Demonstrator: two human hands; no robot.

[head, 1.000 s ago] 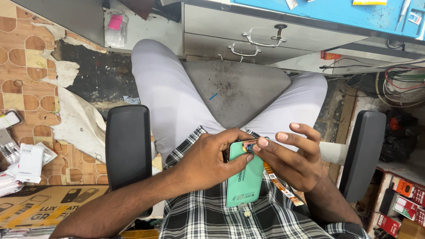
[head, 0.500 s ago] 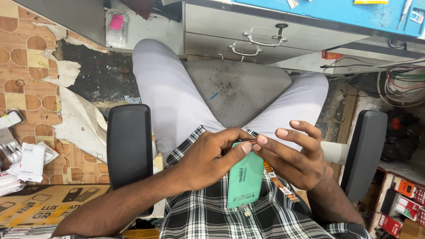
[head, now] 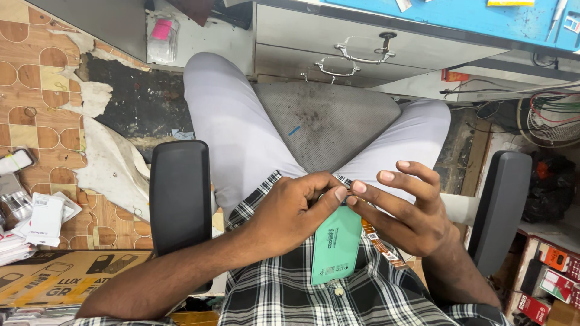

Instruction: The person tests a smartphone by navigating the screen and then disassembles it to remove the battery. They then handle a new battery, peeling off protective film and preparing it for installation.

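Barely shifted, both hands' fingers [head: 339, 194] stay pinched closed on green packet [head: 336, 244] top, above lap.

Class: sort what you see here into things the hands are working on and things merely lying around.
In hand:
left hand
right hand
green card
orange flex strip

Lying about:
white boxes
cardboard box
drawer handles
coiled wires

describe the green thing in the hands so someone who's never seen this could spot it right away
Start at the grey chair seat between the person's knees, then come down to the checked shirt in the lap. There the left hand and right hand meet at the top edge of a flat mint-green panel. It is the only plain green rectangle there; an orange ribbon strip lies beside it.
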